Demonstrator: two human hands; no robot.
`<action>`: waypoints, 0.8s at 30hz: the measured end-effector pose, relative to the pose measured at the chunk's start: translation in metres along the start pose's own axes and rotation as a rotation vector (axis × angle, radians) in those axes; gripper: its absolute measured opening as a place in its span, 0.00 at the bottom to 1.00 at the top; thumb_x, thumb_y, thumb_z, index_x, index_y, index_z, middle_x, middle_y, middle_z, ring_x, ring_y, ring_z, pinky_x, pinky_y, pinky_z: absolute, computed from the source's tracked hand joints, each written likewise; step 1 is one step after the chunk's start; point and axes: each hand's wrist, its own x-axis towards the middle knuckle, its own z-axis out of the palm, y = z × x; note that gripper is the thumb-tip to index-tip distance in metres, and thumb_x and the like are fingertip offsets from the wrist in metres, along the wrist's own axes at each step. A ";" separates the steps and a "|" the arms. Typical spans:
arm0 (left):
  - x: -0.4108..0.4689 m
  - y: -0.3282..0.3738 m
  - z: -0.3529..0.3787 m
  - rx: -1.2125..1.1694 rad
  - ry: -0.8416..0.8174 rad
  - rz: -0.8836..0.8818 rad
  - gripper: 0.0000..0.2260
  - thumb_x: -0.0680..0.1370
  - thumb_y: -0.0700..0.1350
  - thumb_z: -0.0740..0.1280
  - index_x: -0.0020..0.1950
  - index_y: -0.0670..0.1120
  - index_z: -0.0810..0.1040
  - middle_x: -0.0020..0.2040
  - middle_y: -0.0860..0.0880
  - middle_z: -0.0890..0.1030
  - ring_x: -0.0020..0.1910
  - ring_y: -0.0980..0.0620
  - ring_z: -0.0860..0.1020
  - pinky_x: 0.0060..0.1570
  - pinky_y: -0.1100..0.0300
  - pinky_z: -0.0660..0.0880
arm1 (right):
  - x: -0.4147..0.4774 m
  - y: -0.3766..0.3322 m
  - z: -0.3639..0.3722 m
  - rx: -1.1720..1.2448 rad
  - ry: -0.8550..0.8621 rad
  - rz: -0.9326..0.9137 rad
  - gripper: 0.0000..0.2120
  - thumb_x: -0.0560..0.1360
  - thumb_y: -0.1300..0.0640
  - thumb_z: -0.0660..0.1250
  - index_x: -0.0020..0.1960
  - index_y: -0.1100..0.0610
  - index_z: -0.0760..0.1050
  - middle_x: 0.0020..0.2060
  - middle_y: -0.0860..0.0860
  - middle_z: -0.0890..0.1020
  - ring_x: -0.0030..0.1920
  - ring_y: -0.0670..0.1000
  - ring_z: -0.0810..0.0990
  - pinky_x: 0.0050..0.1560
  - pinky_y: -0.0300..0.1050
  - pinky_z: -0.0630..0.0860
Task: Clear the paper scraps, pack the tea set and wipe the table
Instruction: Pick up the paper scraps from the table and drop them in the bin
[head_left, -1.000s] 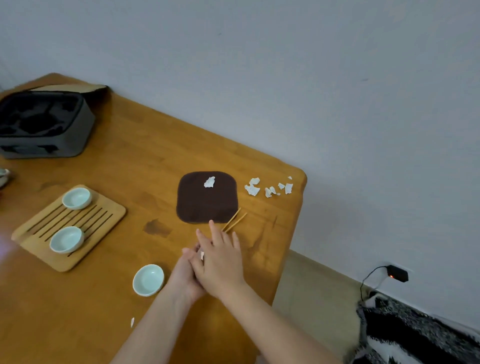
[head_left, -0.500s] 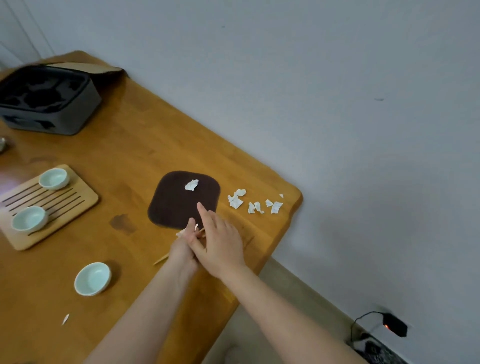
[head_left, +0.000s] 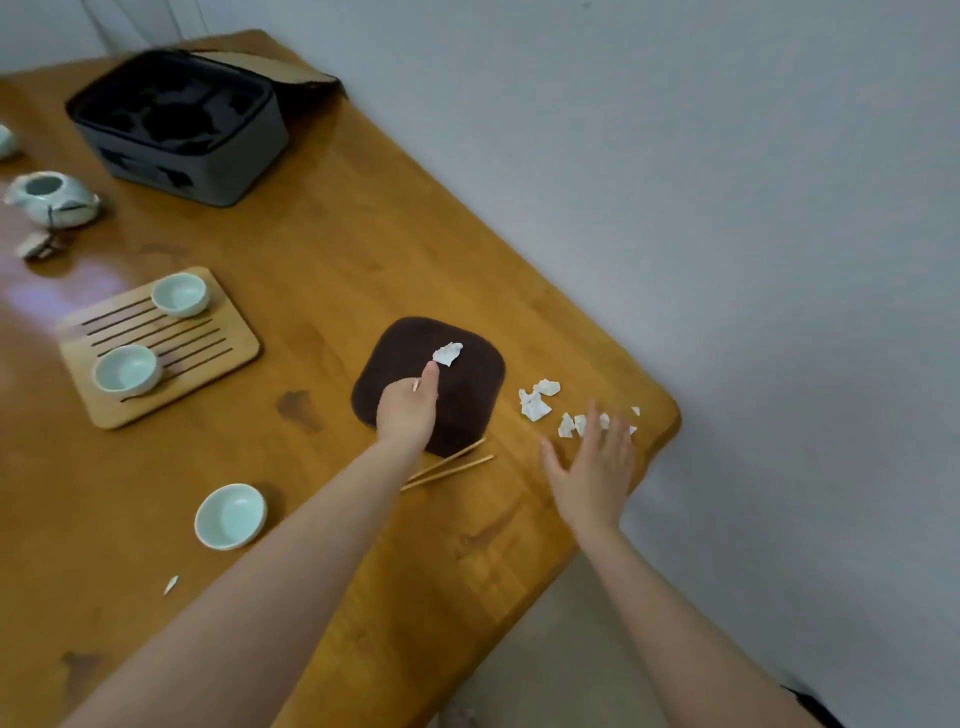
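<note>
Scraps (head_left: 535, 402) right of centre could be swept off the table (head_left: 322, 249) edge by the spread-fingered right hand (head_left: 592, 470), while a sliver was pinched in the left hand (head_left: 408, 410).

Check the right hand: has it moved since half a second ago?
Yes. The right hand has left the left hand near the brown cloth and swung right toward the table's corner, now open over the paper scraps.

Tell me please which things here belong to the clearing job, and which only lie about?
Belong to the job:
paper scraps
brown cloth
three teacups
teapot
bamboo tray
grey case
wooden sticks
table

Only lying about:
dark object on the floor
</note>
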 end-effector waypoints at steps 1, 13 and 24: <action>0.006 0.001 -0.002 0.095 -0.003 0.057 0.23 0.80 0.55 0.59 0.29 0.45 0.63 0.28 0.49 0.65 0.28 0.51 0.63 0.32 0.54 0.62 | 0.006 0.008 0.002 -0.014 0.022 0.044 0.42 0.73 0.32 0.60 0.78 0.51 0.50 0.78 0.57 0.52 0.78 0.57 0.48 0.76 0.56 0.52; 0.072 0.012 0.014 1.148 0.123 0.427 0.21 0.79 0.62 0.55 0.45 0.44 0.73 0.35 0.50 0.72 0.31 0.51 0.71 0.28 0.59 0.65 | 0.066 0.037 0.017 0.054 -0.095 -0.069 0.44 0.69 0.27 0.53 0.78 0.49 0.50 0.77 0.55 0.55 0.77 0.57 0.52 0.72 0.61 0.60; 0.107 0.011 0.041 1.455 0.133 0.406 0.25 0.78 0.66 0.52 0.56 0.46 0.71 0.44 0.48 0.73 0.31 0.51 0.70 0.23 0.59 0.61 | 0.091 0.007 0.043 -0.031 -0.151 -0.581 0.31 0.76 0.32 0.52 0.76 0.44 0.58 0.75 0.54 0.62 0.76 0.56 0.55 0.70 0.54 0.63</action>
